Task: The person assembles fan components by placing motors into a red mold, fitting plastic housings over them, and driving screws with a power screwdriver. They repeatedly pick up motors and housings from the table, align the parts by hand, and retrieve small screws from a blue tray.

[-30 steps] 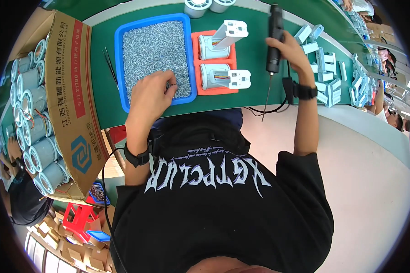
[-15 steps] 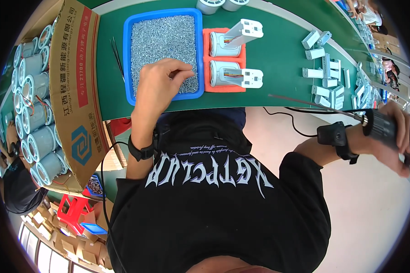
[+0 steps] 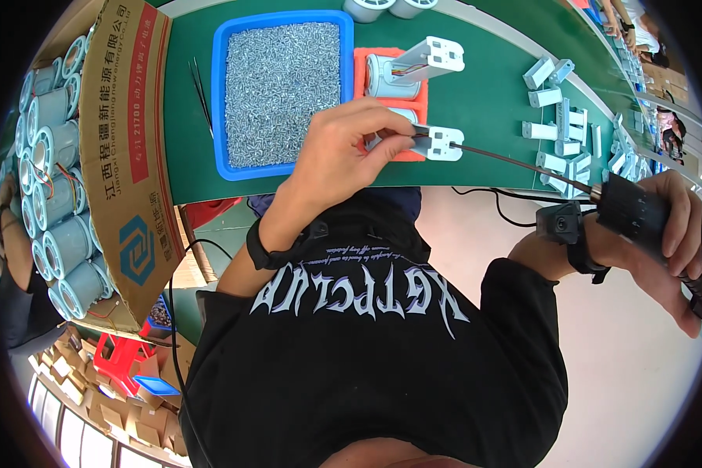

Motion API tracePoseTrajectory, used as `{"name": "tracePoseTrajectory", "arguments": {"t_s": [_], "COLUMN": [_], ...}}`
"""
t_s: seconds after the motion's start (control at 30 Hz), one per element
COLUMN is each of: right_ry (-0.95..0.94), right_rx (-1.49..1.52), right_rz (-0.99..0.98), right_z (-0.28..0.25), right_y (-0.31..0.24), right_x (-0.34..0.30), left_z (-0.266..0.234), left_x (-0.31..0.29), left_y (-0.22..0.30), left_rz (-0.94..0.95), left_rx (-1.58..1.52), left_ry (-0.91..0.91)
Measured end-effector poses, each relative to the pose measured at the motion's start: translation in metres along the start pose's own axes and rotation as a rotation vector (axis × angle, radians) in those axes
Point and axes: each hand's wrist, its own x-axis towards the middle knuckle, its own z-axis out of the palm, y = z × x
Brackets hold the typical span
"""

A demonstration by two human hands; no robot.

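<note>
My right hand (image 3: 675, 234) grips a black electric screwdriver (image 3: 632, 209) whose long thin bit points left. The bit reaches the end plate of the nearer white bracket (image 3: 444, 145), apparently passing a hole in it. My left hand (image 3: 351, 144) is closed in a pinch at the inner side of that bracket; what its fingertips hold is too small and covered to make out. Behind these fingers, the cylinder under the nearer bracket is mostly hidden. Beyond it, a second white cylinder (image 3: 384, 76) with coloured wires and a bracket (image 3: 444, 54) lies in the orange holder (image 3: 359, 66).
A blue tray (image 3: 220, 101) full of small metal screws stands left of the holder, with black tweezers (image 3: 200, 93) beside it. Farther left is a cardboard box (image 3: 121, 156) of white cylinders (image 3: 74, 234). Pale metal brackets (image 3: 550, 97) lie at right. Black cables (image 3: 501, 210) hang near the table edge.
My left hand has moved right from over the screw tray to the nearer bracket. My right hand has shifted slightly left and down, bringing the screwdriver bit up to that bracket.
</note>
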Motion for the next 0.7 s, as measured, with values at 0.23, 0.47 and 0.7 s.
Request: {"name": "tracePoseTrajectory", "arguments": {"t_s": [0.23,0.47,0.7], "right_ry": [0.086,0.153,0.147], "right_rx": [-0.015,-0.02,0.003], "right_rz": [0.098,0.15,0.122], "right_z": [-0.03,-0.044,-0.039], "right_y": [-0.01,-0.01,0.0], "right_x": [-0.005,-0.011,-0.014], "left_z": [0.007,0.013,0.012], "left_x": [-0.003,-0.006,-0.001], "left_y": [-0.003,-0.008,-0.007], "left_rz": [-0.075,-0.021,0.212], "left_rx": [-0.167,-0.164,0.03], "left_ry": [0.045,0.088,0.152]}}
